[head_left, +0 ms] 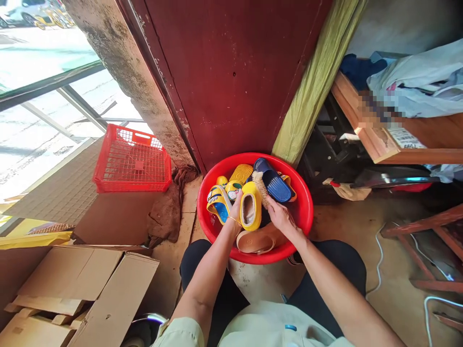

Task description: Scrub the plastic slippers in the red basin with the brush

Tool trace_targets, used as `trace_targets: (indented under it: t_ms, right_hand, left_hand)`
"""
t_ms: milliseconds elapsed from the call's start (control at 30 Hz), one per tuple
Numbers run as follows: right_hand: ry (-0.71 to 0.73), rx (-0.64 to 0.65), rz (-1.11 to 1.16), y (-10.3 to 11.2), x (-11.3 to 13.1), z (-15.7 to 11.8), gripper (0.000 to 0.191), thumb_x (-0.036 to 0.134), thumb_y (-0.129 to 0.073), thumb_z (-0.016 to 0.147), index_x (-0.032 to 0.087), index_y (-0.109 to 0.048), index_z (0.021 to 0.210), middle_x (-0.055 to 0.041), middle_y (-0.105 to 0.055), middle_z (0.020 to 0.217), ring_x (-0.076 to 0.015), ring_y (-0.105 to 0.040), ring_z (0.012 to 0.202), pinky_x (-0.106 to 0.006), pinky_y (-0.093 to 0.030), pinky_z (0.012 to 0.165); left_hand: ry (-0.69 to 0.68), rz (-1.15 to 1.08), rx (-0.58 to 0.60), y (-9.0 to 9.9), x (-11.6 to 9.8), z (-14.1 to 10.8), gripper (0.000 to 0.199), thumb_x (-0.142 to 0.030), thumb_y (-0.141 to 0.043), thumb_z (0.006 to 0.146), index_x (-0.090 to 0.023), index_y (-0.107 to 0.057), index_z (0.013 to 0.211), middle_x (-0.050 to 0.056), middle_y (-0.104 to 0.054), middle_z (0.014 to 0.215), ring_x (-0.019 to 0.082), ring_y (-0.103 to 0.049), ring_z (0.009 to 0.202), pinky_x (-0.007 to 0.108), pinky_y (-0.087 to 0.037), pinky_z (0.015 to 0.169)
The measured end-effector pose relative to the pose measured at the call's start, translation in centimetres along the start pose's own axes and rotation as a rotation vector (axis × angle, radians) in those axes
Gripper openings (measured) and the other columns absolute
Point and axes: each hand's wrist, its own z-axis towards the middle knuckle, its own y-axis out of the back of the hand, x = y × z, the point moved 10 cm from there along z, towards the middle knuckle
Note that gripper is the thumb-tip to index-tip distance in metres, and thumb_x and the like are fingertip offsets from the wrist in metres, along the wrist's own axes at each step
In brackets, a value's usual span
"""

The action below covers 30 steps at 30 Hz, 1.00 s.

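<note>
Between my knees stands a red basin (308, 212) full of footwear. My left hand (236, 208) grips a yellow slipper (256, 195) with a pale lining, its opening turned toward me. Closed around a scrub brush (261, 189) with light bristles, my right hand (282, 216) holds it against the slipper's right side. Behind the brush rests a blue slide sandal (277, 185). A yellow sandal with a blue insole (219, 202) lies at the left, and a yellow sole (241, 172) shows at the back. Nearest me is a tan shoe (256, 242).
A red plastic crate (133, 161) sits to the left beside a brown cloth (167, 217). Cardboard boxes (68, 274) fill the lower left. A maroon door (231, 77) stands ahead. At the right are a wooden table (415, 155), a wooden stool (430, 241) and a white cable (379, 255).
</note>
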Motion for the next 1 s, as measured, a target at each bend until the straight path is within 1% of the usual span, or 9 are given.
trace_targets:
  t_ms: [100,267,433,533,600,700,800,900,1000]
  right_hand:
    - [0.014,0.000,0.013,0.5,0.1,-0.5,0.054,0.027,-0.034,0.101,0.021,-0.043,0.155,-0.0125,-0.071,0.123,-0.0233,-0.069,0.107,-0.032,-0.056,0.092]
    - [0.109,0.114,-0.072,-0.9,1.8,-4.3,0.052,0.031,-0.033,0.103,0.025,-0.050,0.152,-0.0111,-0.072,0.104,-0.0215,-0.071,0.089,-0.030,-0.057,0.082]
    - [-0.077,0.017,-0.030,1.6,-0.9,-2.7,0.053,0.030,-0.033,0.101,0.021,-0.049,0.151,-0.0136,-0.072,0.115,-0.0256,-0.071,0.100,-0.036,-0.057,0.087]
    - [-0.134,-0.041,0.193,2.5,-1.0,-2.0,0.059,0.038,-0.041,0.100,0.019,-0.038,0.156,-0.0128,-0.066,0.134,-0.0256,-0.068,0.113,-0.036,-0.056,0.095]
    - [-0.186,-0.043,0.322,1.8,-0.2,-2.3,0.070,0.047,-0.050,0.096,0.021,-0.031,0.158,-0.0117,-0.066,0.135,-0.0246,-0.071,0.104,-0.034,-0.058,0.088]
    - [-0.352,-0.083,0.479,0.2,0.3,-2.9,0.074,0.054,-0.055,0.090,0.019,-0.036,0.153,-0.0118,-0.072,0.117,-0.0201,-0.073,0.074,-0.030,-0.060,0.064]
    - [-0.531,-0.138,0.699,-1.3,0.0,-2.8,0.061,0.055,-0.058,0.084,0.017,-0.051,0.131,-0.0052,-0.072,0.085,-0.0145,-0.063,0.049,-0.023,-0.049,0.041]
    - [-0.562,-0.098,0.948,-2.8,0.4,-1.9,0.046,0.053,-0.062,0.079,0.020,-0.055,0.109,0.0054,-0.060,0.061,-0.0109,-0.053,0.040,-0.019,-0.041,0.035]
    - [-0.556,-0.057,0.977,-3.6,0.5,-1.7,0.043,0.054,-0.058,0.082,0.020,-0.054,0.109,0.0067,-0.058,0.058,-0.0112,-0.053,0.039,-0.020,-0.041,0.035]
  left_hand:
    - [0.058,0.012,0.081,-0.8,0.6,0.1,0.052,-0.061,-0.059,0.090,-0.015,-0.070,0.111,0.015,-0.075,0.106,0.032,-0.070,0.112,0.047,-0.058,0.099]
    - [0.033,-0.037,0.124,-1.1,-0.3,0.8,0.055,-0.064,-0.049,0.095,-0.013,-0.068,0.108,0.016,-0.075,0.105,0.034,-0.068,0.114,0.052,-0.056,0.101]
    - [0.186,0.044,0.138,-0.9,2.0,0.0,0.051,-0.060,-0.054,0.094,-0.012,-0.070,0.103,0.016,-0.075,0.101,0.033,-0.070,0.110,0.049,-0.057,0.099]
    - [0.123,0.059,0.077,-0.6,1.6,0.1,0.055,-0.065,-0.056,0.090,-0.015,-0.070,0.108,0.015,-0.075,0.104,0.032,-0.070,0.109,0.048,-0.058,0.098]
    - [0.066,0.055,0.015,-0.3,0.9,0.3,0.055,-0.067,-0.057,0.088,-0.018,-0.070,0.109,0.013,-0.075,0.104,0.031,-0.070,0.108,0.047,-0.058,0.097]
    - [0.009,-0.011,-0.012,-0.2,0.1,0.6,0.048,-0.062,-0.055,0.091,-0.021,-0.070,0.110,0.011,-0.075,0.103,0.028,-0.071,0.107,0.045,-0.058,0.097]
    - [0.013,-0.072,0.086,-1.1,-0.2,0.1,0.043,-0.053,-0.054,0.093,-0.017,-0.070,0.109,0.011,-0.076,0.101,0.028,-0.071,0.107,0.045,-0.057,0.097]
    - [0.095,-0.038,0.212,-2.2,0.8,-1.1,0.049,-0.056,-0.053,0.093,-0.013,-0.071,0.108,0.015,-0.076,0.099,0.033,-0.071,0.105,0.047,-0.058,0.093]
    - [0.208,0.019,0.276,-2.9,2.6,-1.9,0.054,-0.058,-0.057,0.089,-0.009,-0.070,0.109,0.018,-0.076,0.099,0.034,-0.072,0.100,0.045,-0.059,0.089]
